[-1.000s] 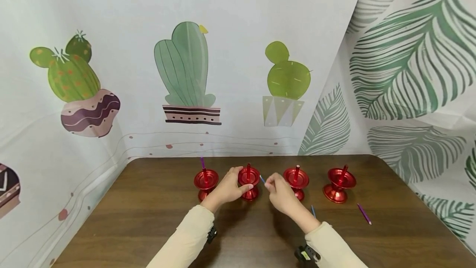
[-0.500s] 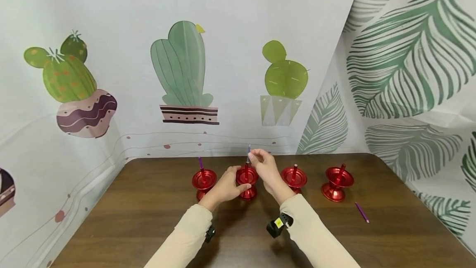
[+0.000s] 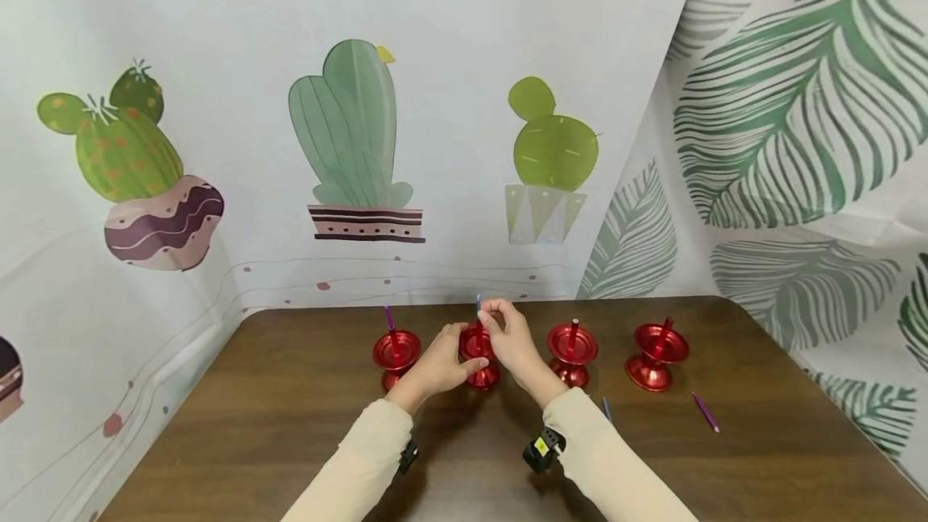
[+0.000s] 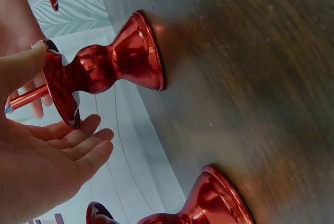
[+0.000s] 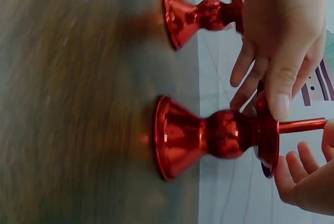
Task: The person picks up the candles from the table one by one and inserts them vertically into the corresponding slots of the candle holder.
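In the head view, the left hand (image 3: 438, 361) grips a red candle holder (image 3: 482, 379) standing upright on the wooden table (image 3: 304, 401), second from the left in a row of four. The right hand (image 3: 511, 342) pinches a blue pencil (image 3: 478, 303) upright at the top of the holder's red tube (image 3: 479, 338); whether its lower end is inside cannot be told. A steady pinch with the pencil in line with the tube looks best here, since a slant would likely catch the rim. The leftmost holder (image 3: 396, 350) has a purple pencil (image 3: 389, 317) upright in its tube, a fair pattern for the angle. In the left wrist view, the left thumb (image 4: 23, 68) bears on one edge of the holder's dish (image 4: 62, 91) and the fingers curl under the opposite edge, the base flat on the table; that spread grip should brace well against a downward push. Only a little blue shows at the tube's end. In the right wrist view, the right hand's lower fingers (image 5: 293, 167) are bent close beside the dish; they could serve as a light rest, though pressing there might tip the holder. The pinch itself is mostly cut off at the picture's edge.
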### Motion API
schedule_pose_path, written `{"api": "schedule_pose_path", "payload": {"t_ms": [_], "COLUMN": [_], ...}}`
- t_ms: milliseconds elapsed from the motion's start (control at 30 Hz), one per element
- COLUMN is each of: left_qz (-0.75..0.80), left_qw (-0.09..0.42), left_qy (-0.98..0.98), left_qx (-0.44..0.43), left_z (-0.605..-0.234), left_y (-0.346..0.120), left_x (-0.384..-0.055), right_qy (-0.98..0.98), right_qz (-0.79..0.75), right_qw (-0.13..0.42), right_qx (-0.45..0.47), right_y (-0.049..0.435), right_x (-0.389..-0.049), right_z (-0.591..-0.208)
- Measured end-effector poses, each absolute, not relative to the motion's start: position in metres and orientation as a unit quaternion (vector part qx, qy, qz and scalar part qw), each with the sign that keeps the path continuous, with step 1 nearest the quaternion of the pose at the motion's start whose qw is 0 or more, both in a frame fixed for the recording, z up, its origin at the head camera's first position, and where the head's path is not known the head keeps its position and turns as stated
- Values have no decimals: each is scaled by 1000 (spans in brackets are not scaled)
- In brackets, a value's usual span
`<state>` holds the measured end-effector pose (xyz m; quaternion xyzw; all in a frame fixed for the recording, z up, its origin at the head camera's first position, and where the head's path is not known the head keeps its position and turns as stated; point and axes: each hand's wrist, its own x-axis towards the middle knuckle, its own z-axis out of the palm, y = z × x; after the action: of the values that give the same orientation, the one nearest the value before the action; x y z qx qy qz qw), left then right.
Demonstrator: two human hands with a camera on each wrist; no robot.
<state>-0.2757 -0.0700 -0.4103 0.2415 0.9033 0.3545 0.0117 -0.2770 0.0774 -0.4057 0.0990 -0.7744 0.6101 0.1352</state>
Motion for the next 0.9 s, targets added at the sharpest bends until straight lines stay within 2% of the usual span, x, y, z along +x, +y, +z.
{"api": "schedule_pose_path", "payload": {"t_ms": [200, 467, 767, 900], "left_qz": [353, 361, 383, 407], "left_qw": [3, 8, 16, -36], "left_qy": [903, 900, 895, 889], "left_qx": [244, 243, 228, 207], "left_z": [-412, -410, -408, -409], "left_y": [-70, -69, -63, -58], "left_x": [-275, -272, -268, -259], "right_qy": [-778, -762, -785, -796], "right_qz": [596, 612, 576, 558], "right_qw": [142, 168, 179, 168], "right_qx": [140, 129, 142, 161], "right_y": [81, 79, 86, 96], "right_x": [-275, -262, -271, -262], "right_z": [-403, -386, -400, -397]}}
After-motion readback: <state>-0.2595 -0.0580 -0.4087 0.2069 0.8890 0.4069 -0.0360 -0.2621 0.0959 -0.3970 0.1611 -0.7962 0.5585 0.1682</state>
